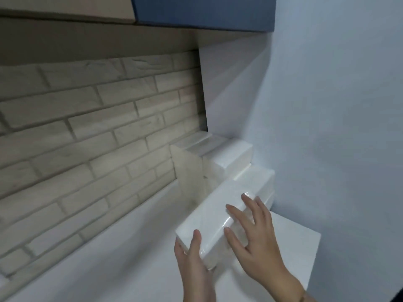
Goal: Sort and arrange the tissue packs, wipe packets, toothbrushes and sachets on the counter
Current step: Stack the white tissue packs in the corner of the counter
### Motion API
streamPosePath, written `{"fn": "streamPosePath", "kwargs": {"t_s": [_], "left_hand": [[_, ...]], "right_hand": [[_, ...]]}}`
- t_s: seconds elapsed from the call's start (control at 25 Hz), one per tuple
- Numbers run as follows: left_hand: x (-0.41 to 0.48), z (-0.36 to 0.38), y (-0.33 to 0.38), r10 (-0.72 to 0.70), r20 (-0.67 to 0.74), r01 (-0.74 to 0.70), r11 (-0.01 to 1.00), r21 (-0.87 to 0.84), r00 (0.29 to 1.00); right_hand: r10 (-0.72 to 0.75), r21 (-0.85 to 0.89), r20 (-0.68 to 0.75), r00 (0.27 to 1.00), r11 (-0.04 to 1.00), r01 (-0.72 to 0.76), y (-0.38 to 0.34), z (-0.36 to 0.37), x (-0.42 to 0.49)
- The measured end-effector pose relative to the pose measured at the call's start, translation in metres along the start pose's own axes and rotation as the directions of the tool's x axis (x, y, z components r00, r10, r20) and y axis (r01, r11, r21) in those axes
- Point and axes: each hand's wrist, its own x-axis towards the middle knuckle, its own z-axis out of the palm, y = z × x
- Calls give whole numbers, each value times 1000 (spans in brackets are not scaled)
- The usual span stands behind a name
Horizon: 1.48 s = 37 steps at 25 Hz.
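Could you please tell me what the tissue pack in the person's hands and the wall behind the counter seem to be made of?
The tissue pack looks like white tissue wrapped in thin, glossy clear plastic film: bright highlights and wrinkles run along its edge. The wall looks like pale, matte brick or brick-effect cladding: staggered blocks, recessed joints, rough grain.
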Motion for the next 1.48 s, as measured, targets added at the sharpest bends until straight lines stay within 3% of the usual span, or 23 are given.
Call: {"fn": "streamPosePath", "kwargs": {"t_s": [0.16,0.36,0.52,0.64,0.8,1.0,1.2,1.48], "left_hand": [[14,70,-11,68,36,-70,996,58,997],[58,128,-30,-20,135,0,989,148,991],[84,160,-42,-141,185,80,950,301,973],[96,175,-44,-108,176,41,937,346,979],[94,181,-45,-5,80,-24,933,359,997],[103,177,-47,21,19,-26,937,349,1000],[102,162,-31,-42,117,-8,921,390,992],[79,136,1,-115,182,9,868,496,977]], "right_hand": [[-23,-62,56,998,998,26,33,-9,40],[81,-112,202,976,992,-59,75,-10,76],[189,-46,235,953,982,-183,110,-16,111],[212,-11,266,940,976,-217,130,-21,137],[185,1,276,943,981,-193,137,-20,146],[196,7,304,932,978,-208,138,-18,147],[223,13,322,920,971,-240,130,-25,156],[364,-167,415,834,931,-324,94,-43,177]]}}
